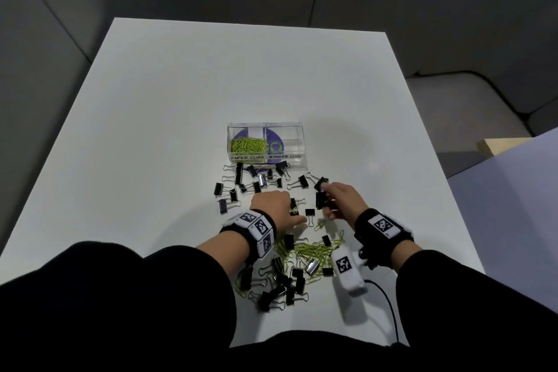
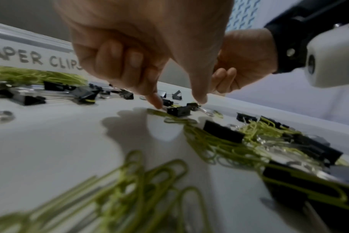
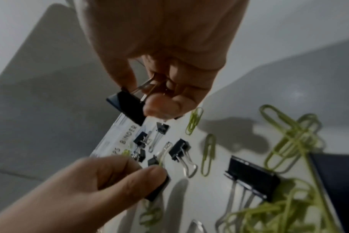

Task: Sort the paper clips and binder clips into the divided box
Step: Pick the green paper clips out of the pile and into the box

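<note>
Two hands work over a white table (image 1: 181,100): the right hand (image 1: 341,199) grips two black binder clips (image 1: 319,201), the left hand (image 1: 273,205) pinches at a small one (image 2: 178,111). The divided box (image 1: 297,142) sits just beyond — green paper clips (image 1: 249,144) fill its left compartment; the loose clips are too tangled to count.

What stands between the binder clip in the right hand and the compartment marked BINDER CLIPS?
Nothing visible blocks it. The right hand holds a binder clip above the table; loose binder clips lie lower on the table. The divided box shows no lid on top.
</note>
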The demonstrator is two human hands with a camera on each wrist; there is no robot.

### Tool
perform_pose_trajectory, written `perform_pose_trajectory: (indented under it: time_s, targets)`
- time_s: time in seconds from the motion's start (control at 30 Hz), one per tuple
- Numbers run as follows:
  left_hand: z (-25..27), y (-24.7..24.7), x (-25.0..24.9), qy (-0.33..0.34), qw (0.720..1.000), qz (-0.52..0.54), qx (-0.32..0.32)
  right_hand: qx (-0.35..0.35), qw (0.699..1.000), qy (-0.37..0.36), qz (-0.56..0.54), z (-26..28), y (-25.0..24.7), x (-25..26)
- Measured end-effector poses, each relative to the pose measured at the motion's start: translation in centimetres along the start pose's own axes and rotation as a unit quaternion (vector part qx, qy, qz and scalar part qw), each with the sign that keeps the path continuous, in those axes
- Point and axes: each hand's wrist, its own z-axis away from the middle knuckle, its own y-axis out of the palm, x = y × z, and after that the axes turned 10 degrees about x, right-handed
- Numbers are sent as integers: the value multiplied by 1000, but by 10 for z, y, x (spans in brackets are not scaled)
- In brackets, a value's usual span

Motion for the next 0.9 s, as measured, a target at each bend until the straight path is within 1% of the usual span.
perform_pose_trajectory:
  time_s: [0.1,0.17,0.23,0.33,0.4,0.47,0.5,0.53,0.6,0.7,0.73,0.77,0.8,0.9]
  targets:
    - [-3,4,-6,-5,1000,2,-21,-15,990,-9,138,-11,4,-4]
    - [-3,6,-5,6,999,-10,-34,-31,971,-28,236,-16,6,-3]
    - [-2,8,0,36,998,-33,-36,-21,941,-38,334,-19,7,-1]
    - [1,10,9,84,995,-51,-12,46,895,-29,443,-18,14,1]
    - [5,13,16,110,991,-71,3,82,847,-21,525,-14,21,1]
    - [9,14,21,133,987,-94,11,86,802,-28,590,-11,25,2]
    - [11,14,24,143,984,-104,10,86,789,-28,607,-8,27,3]
    - [13,14,26,151,982,-113,7,86,783,-31,615,-7,27,2]
    - [17,11,31,160,980,-119,3,101,780,-20,617,-3,27,3]
    - [23,2,39,182,972,-146,-6,142,773,-7,618,0,24,6]
    - [24,0,42,190,969,-159,-12,147,776,-7,613,1,23,8]
    - [26,-1,44,197,966,-166,-17,145,787,-8,599,2,22,10]
    - [28,-1,46,198,966,-163,-17,137,806,-12,576,2,20,12]
    - [31,2,53,168,981,-92,1,85,874,-48,476,-1,19,20]
